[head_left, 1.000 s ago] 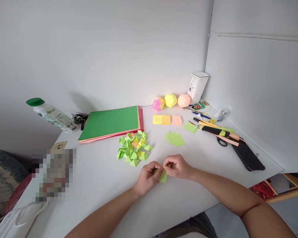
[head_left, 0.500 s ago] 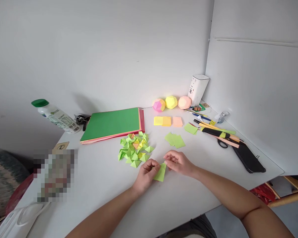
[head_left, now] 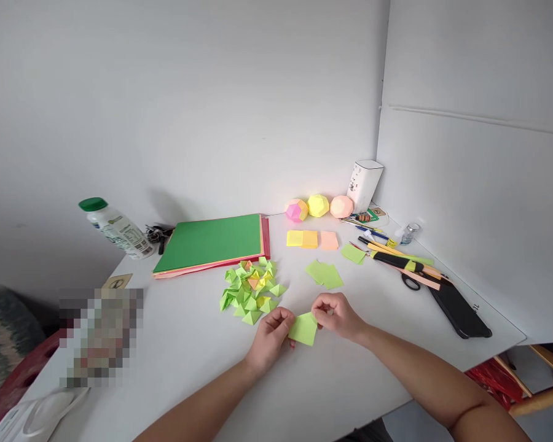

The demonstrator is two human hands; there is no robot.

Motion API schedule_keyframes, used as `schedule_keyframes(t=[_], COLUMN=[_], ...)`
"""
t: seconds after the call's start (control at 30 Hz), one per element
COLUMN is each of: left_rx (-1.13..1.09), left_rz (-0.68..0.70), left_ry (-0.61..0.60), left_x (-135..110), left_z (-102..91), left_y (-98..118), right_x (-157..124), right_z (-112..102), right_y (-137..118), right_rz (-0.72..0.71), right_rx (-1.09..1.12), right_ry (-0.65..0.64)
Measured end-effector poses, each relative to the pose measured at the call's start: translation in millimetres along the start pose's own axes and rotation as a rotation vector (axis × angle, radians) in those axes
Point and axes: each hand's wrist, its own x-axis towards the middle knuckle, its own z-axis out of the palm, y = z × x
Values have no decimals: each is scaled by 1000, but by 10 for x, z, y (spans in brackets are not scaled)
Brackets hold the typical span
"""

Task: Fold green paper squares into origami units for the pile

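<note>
A light green paper square [head_left: 303, 329] is held flat just above the white table [head_left: 188, 344], between both hands. My left hand [head_left: 271, 335] pinches its left edge with curled fingers. My right hand [head_left: 337, 315] pinches its upper right corner. Just behind my left hand lies a pile of several small folded green and yellow paper pieces [head_left: 250, 287]. A few loose green squares [head_left: 325, 274] lie beyond my right hand.
A stack of coloured paper sheets [head_left: 212, 242], green on top, lies at the back. Sticky note pads [head_left: 311, 239], three paper balls [head_left: 319, 207], a white box [head_left: 364, 185], pens and scissors [head_left: 399, 261], a black phone [head_left: 458, 304] and a bottle [head_left: 116, 229] stand around.
The green paper has been opened from a narrow folded shape into a flat square. Both hands shifted slightly toward me, and the camera tilted up a little.
</note>
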Motion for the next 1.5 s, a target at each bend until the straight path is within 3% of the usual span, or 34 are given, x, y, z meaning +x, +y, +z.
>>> schedule_keyframes(t=[0.3, 0.5, 0.63, 0.9, 1.23, 1.37, 1.5], left_rx=[-8, -99, -40, -4, 39, 19, -18], left_rz=[44, 2, -41, 60, -15, -36, -53], left_ry=[34, -106, -142, -262, -163, -120, -162], left_x=[12, 4, 8, 26, 20, 22, 20], left_z=[-2, 19, 35, 0, 13, 10, 11], left_y=[-5, 48, 93, 36, 39, 65, 93], right_x=[52, 64, 39, 35, 70, 96, 103], right_z=[23, 33, 41, 86, 48, 3, -14], right_y=[140, 177, 155, 132, 141, 72, 47], right_rz=[117, 66, 75, 103, 208, 235, 281], right_rx=[268, 226, 173, 247, 165, 248, 322], right_ry=[-68, -115, -138, -166, -88, -69, -55])
